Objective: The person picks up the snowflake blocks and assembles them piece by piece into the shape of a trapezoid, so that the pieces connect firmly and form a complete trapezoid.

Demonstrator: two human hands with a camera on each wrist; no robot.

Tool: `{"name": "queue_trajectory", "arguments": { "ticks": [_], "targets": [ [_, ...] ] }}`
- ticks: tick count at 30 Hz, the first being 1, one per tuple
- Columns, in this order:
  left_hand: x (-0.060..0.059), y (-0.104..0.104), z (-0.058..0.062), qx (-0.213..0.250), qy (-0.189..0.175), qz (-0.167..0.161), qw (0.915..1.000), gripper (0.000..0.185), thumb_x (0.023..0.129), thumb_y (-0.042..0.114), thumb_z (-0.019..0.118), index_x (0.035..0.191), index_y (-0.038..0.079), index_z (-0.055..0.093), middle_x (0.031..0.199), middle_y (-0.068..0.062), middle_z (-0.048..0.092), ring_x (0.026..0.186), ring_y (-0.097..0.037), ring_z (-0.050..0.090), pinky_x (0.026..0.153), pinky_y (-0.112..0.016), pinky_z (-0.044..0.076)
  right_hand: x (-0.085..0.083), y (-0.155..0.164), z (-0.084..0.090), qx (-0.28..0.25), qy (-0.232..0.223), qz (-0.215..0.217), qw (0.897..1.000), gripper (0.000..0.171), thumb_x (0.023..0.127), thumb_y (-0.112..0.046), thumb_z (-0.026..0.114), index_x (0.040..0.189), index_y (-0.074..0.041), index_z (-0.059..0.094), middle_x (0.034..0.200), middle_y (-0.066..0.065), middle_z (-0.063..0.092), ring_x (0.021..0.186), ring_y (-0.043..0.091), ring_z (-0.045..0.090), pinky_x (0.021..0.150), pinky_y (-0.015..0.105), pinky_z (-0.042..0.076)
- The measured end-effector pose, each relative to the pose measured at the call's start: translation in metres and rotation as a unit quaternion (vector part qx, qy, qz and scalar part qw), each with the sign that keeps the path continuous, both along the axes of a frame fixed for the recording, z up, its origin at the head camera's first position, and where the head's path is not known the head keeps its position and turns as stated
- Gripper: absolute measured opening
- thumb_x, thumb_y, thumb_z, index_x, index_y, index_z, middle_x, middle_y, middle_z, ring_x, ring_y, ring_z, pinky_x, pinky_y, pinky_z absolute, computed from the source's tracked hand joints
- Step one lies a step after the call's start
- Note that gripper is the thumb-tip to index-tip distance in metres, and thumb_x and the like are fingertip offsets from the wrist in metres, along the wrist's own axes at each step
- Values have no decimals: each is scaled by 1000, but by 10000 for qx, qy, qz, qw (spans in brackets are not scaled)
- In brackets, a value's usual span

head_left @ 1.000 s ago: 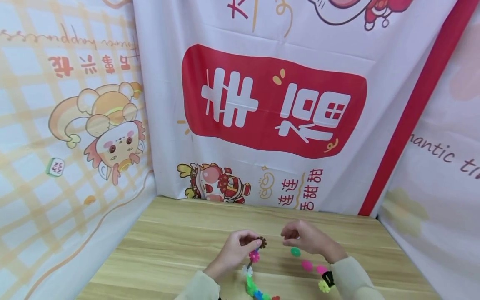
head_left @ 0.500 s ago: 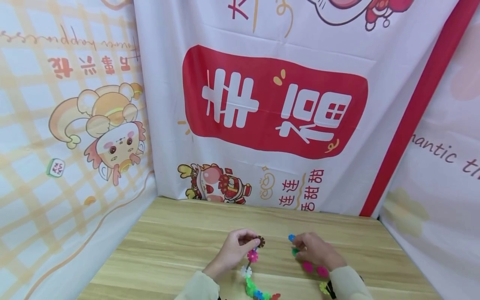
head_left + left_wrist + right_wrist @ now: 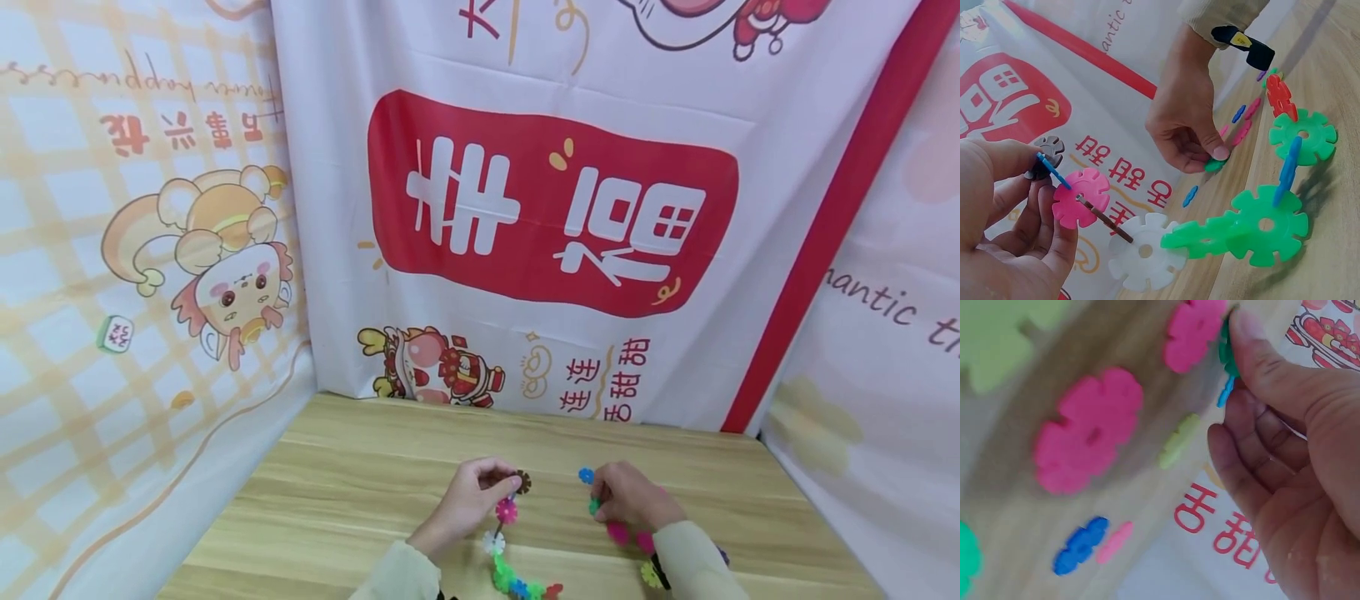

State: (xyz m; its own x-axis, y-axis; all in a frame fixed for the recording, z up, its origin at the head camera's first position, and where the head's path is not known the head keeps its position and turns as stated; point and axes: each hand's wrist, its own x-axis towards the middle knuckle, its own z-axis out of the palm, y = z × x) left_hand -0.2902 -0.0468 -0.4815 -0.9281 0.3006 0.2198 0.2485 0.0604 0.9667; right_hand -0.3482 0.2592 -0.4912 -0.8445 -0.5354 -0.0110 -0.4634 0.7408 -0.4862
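My left hand (image 3: 504, 485) pinches the dark brown disc (image 3: 522, 481) at the top of a chain of snowflake discs (image 3: 1254, 228), held up off the wooden table (image 3: 352, 475). Below it the chain runs through a pink disc (image 3: 1082, 197), a white disc (image 3: 1144, 253), then green, blue and red ones. My right hand (image 3: 600, 502) is down on the table, thumb and forefinger pinching a loose green disc (image 3: 1214, 165). In the right wrist view the thumb covers that green disc (image 3: 1229, 350). A blue disc (image 3: 586, 475) lies just beyond the right hand.
Loose pink discs (image 3: 617, 533) and a yellow-green disc (image 3: 648, 573) lie by the right wrist. More pink, blue and yellow-green discs (image 3: 1088, 428) are scattered nearby. Printed cloth backdrops (image 3: 525, 208) close the table's back and both sides.
My right hand came down from above the table onto the green disc and took hold of it. The left hand and its chain barely moved.
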Motion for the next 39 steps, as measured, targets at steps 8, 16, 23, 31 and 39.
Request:
{"name": "queue_trajectory", "arguments": {
  "ticks": [8,16,23,31,39],
  "targets": [
    [-1,-1,1,-35,8,22,10000,20,89,26,70,102,10,69,98,-10,72,80,-11,63,68,-20,54,0,-11,24,-218,527,405,9976,18,79,-11,77,73,-15,60,65,-6,59,57,-1,48,50,20,46],
    [-3,-1,-3,-118,-38,43,9999,15,90,24,69,99,12,69,94,-9,71,76,-11,62,64,-19,53,15,-34,44,-1206,462,345,9910,16,83,-26,76,78,-19,61,70,-7,61,61,1,51,54,21,49],
    [-2,-2,-3,-98,-46,36,9999,17,91,25,68,100,11,69,96,-10,71,79,-12,62,65,-19,53,29,-54,45,-1956,1000,180,9754,13,82,-26,75,81,-24,62,78,-11,67,74,4,65,69,23,58],
    [-2,-4,-4,-105,14,40,9999,18,91,27,67,100,11,70,96,-9,72,78,-10,63,65,-19,53,35,-70,37,-2476,1950,490,9478,16,79,-20,77,81,-24,62,81,-12,68,74,5,67,71,26,59],
    [-1,-5,-3,-97,-34,51,9999,17,91,26,67,100,12,70,96,-9,72,77,-9,63,64,-19,53,49,-85,45,-2585,2082,271,9429,17,76,-3,78,81,-13,64,77,-5,69,72,8,66,70,25,59]
  ]
}}
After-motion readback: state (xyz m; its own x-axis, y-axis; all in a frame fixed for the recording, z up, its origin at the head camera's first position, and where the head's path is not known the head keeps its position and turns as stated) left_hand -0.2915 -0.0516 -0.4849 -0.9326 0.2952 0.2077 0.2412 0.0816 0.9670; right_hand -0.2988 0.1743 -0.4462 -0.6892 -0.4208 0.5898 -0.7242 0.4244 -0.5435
